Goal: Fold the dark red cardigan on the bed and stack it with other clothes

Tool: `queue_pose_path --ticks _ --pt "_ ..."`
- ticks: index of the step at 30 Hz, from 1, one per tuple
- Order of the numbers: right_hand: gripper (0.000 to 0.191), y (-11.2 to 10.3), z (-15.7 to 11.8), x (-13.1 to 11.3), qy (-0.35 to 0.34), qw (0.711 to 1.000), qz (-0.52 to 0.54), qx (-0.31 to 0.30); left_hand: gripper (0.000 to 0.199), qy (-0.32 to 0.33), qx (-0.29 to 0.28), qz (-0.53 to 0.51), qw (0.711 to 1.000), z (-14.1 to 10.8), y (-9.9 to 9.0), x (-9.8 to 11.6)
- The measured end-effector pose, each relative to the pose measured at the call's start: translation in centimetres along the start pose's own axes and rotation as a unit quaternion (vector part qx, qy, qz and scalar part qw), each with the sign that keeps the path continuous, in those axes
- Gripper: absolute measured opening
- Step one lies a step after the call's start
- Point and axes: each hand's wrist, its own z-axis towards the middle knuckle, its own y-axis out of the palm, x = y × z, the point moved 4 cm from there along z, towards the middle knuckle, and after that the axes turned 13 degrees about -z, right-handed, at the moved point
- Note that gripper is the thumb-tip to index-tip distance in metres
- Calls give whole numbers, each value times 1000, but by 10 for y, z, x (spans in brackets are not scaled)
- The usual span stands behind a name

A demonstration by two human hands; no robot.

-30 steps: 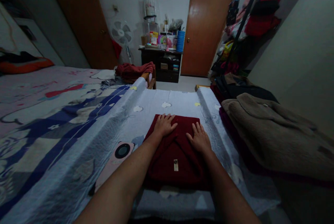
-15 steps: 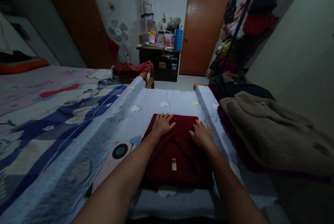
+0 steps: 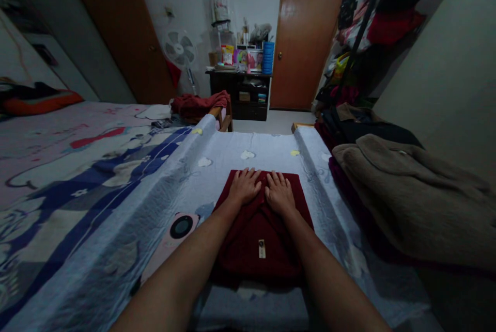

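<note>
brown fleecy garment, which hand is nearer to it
Right. The right hand rests on the dark red garment, left of the brown fleecy garment; the left hand rests farther left.

A home bedroom; patterned bedding (image 3: pixel 96 167), standing fan (image 3: pixel 180 49) and hanging bags (image 3: pixel 399 6) show it.

The person's left hand (image 3: pixel 245 186) and right hand (image 3: pixel 279 191) are both bare, with slim fingers, which have rounded tips. The fingernails are too small and too dim for telling their details. Both wrists are bare too, and they look rather narrow. The left forearm (image 3: pixel 186 265) and the right forearm (image 3: pixel 325 265) are uncovered along their whole visible length. Each forearm has a smooth outline, is slender near the wrist and becomes gradually thicker towards the elbow.
</note>
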Motion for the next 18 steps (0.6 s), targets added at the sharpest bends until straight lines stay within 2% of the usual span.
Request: queue_pose_path --ticks 3,7,14,18 --pt "56 -1 1 0 7 1000 0 0 48 35 -4 -11 999 0 1 3" --pt "57 1 3 -2 15 1000 0 -20 49 57 -40 -23 997 1 3 4" --pt "58 1 0 -2 21 1000 6 -18 53 -16 -76 -7 997 5 9 -5" --pt "58 0 -1 -2 25 1000 8 -16 63 -75 -96 -9 992 5 9 -14"
